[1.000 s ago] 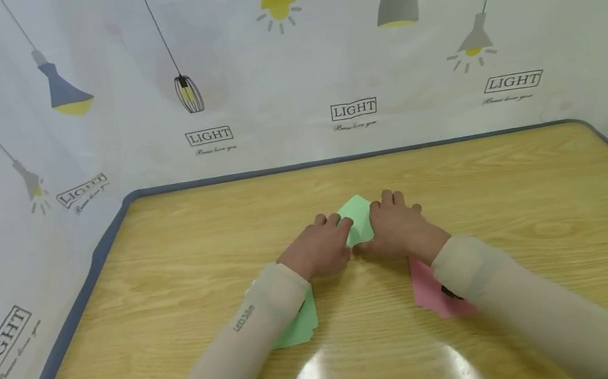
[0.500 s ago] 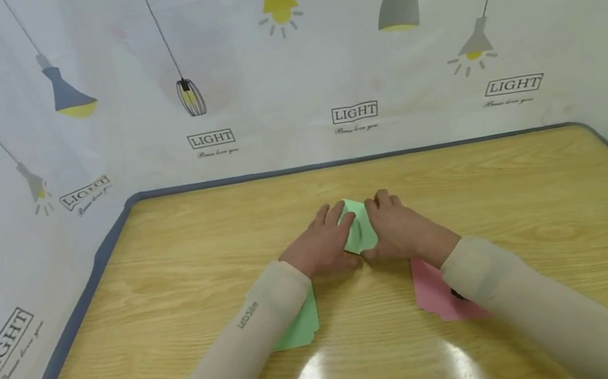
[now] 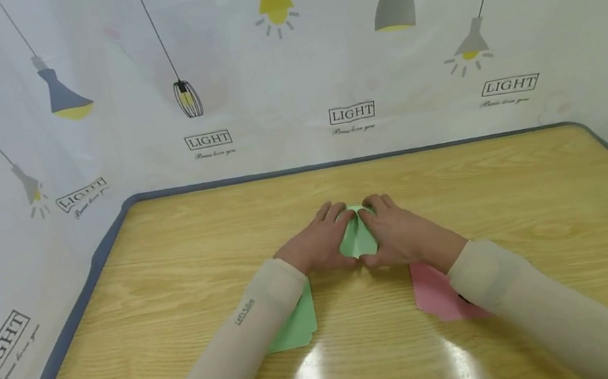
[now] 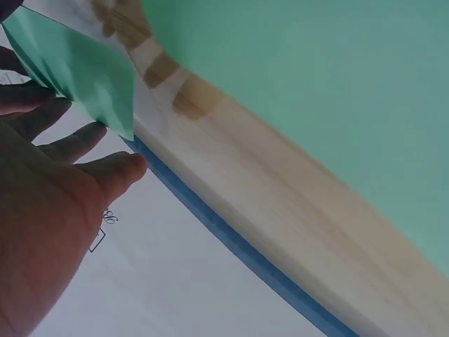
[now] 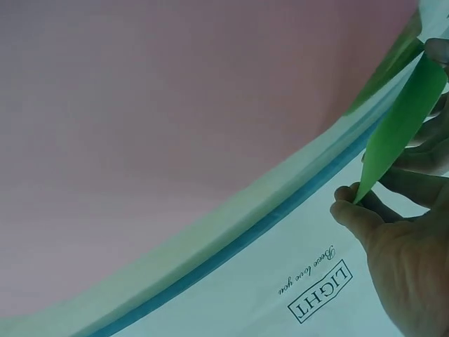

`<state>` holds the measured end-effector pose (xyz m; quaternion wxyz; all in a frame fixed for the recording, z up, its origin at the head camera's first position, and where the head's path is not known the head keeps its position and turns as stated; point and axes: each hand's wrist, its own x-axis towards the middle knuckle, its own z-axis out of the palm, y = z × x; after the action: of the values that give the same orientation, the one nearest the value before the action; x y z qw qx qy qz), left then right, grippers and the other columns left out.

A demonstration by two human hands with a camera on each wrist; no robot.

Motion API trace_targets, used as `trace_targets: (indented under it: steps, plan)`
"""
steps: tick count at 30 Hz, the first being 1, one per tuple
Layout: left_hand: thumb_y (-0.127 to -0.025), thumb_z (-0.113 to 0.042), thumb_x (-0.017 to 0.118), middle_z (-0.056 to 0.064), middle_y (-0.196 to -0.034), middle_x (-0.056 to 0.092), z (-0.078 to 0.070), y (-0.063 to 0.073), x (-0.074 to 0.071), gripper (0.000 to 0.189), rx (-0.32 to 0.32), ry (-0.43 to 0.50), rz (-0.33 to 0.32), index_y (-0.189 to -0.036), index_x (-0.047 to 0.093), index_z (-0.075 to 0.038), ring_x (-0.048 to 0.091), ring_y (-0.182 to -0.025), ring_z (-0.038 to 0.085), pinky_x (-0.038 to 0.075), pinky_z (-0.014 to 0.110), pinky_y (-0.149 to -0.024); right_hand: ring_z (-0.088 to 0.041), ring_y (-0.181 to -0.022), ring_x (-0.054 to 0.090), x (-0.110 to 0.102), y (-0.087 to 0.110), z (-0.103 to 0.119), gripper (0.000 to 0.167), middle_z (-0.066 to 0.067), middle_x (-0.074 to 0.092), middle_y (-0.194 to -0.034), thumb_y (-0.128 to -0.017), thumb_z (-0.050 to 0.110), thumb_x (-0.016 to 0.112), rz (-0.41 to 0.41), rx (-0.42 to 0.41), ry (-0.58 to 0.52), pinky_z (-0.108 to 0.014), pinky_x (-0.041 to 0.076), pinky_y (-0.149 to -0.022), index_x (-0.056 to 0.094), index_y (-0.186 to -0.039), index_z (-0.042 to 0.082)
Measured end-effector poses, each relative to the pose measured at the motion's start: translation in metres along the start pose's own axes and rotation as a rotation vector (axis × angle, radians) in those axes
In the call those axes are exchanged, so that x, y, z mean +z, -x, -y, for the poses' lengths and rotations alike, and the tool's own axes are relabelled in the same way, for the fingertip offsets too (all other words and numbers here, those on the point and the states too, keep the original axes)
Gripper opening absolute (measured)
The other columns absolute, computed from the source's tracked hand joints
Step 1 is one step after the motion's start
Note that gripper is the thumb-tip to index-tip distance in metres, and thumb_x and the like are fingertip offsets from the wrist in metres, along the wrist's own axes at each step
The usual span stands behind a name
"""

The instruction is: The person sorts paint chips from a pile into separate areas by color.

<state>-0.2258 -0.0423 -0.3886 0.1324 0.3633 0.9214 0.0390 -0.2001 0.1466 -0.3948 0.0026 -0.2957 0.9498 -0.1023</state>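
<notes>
A small light-green sheet of paper [image 3: 357, 241], creased down its middle, stands between the two hands near the table's centre. My left hand [image 3: 317, 241] holds its left side, with fingertips along the paper [image 4: 88, 74] in the left wrist view. On the other side my right hand [image 3: 407, 229] pinches the edge; the right wrist view shows thumb and fingers on the bent green paper [image 5: 403, 123]. Both thumbs are close together at the crease. The hands cover the paper's outer parts.
Green paper [image 3: 298, 326] lies on the wooden table [image 3: 370, 366] partly under the left forearm. Pink paper [image 3: 439, 293] lies partly beneath the right forearm, with a small dark thing [image 3: 464, 299] on it. A lamp-print sheet [image 3: 261, 76] walls the back and sides.
The green paper has turned and gained a crease along its middle. Both hands have come closer together, thumbs nearly meeting. The green and pink papers under the forearms stay put.
</notes>
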Motion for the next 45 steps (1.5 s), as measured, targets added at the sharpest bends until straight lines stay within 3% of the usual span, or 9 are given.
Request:
trace_targets:
  steps: [9, 20, 28, 35, 40, 45]
  plan:
    - [-0.088, -0.043, 0.072, 0.015, -0.156, 0.016, 0.000, 0.001, 0.005, 0.089, -0.042, 0.079, 0.033, -0.153, 0.023, -0.007, 0.015, -0.144, 0.036, 0.035, 0.043, -0.108, -0.042, -0.123, 0.039, 0.007, 0.002, 0.002, 0.079, -0.031, 0.038, -0.134, -0.079, 0.043, 0.072, -0.020, -0.039, -0.013, -0.045, 0.049, -0.090, 0.049, -0.132, -0.011]
    - [-0.083, -0.052, 0.074, 0.014, -0.150, 0.024, 0.010, 0.022, 0.000, 0.088, -0.010, 0.041, -0.055, -0.148, 0.032, -0.010, 0.024, -0.139, 0.034, 0.042, 0.039, -0.101, -0.039, -0.125, 0.037, 0.000, 0.003, 0.012, 0.080, -0.027, 0.036, -0.138, -0.080, 0.044, 0.072, -0.039, -0.078, -0.056, -0.044, 0.049, -0.091, 0.048, -0.136, -0.008]
    - [-0.080, -0.050, 0.078, 0.013, -0.142, 0.029, 0.019, 0.058, -0.008, 0.083, -0.004, 0.112, -0.106, -0.141, 0.040, -0.009, 0.031, -0.132, 0.028, 0.044, 0.035, -0.098, -0.037, -0.129, 0.035, -0.007, 0.000, 0.038, 0.082, -0.024, 0.034, -0.141, -0.082, 0.045, 0.073, -0.028, -0.136, -0.102, -0.042, 0.047, -0.096, 0.045, -0.140, -0.006]
    - [-0.078, -0.049, 0.080, 0.013, -0.142, 0.031, 0.024, 0.098, -0.008, 0.085, -0.057, 0.140, -0.137, -0.140, 0.041, -0.007, 0.033, -0.130, 0.029, 0.047, 0.038, -0.095, -0.033, -0.134, 0.031, -0.007, -0.006, 0.065, 0.082, -0.020, 0.028, -0.147, -0.085, 0.047, 0.070, 0.042, -0.171, -0.164, -0.040, 0.046, -0.097, 0.040, -0.145, -0.001]
    - [-0.076, -0.051, 0.081, 0.015, -0.137, 0.034, 0.026, 0.127, -0.006, 0.085, -0.090, 0.152, -0.148, -0.137, 0.044, -0.004, 0.036, -0.126, 0.032, 0.049, 0.041, -0.091, -0.031, -0.135, 0.029, 0.002, -0.014, 0.084, 0.078, -0.018, 0.030, -0.148, -0.087, 0.048, 0.067, 0.069, -0.241, -0.164, -0.038, 0.044, -0.100, 0.041, -0.145, 0.003]
    - [-0.075, -0.050, 0.082, 0.017, -0.131, 0.037, 0.028, 0.146, 0.004, 0.084, -0.134, 0.163, -0.127, -0.133, 0.047, -0.002, 0.040, -0.119, 0.035, 0.050, 0.041, -0.085, -0.032, -0.136, 0.030, 0.011, -0.019, 0.100, 0.074, -0.019, 0.031, -0.149, -0.090, 0.048, 0.063, 0.123, -0.311, -0.155, -0.038, 0.043, -0.100, 0.043, -0.143, 0.002]
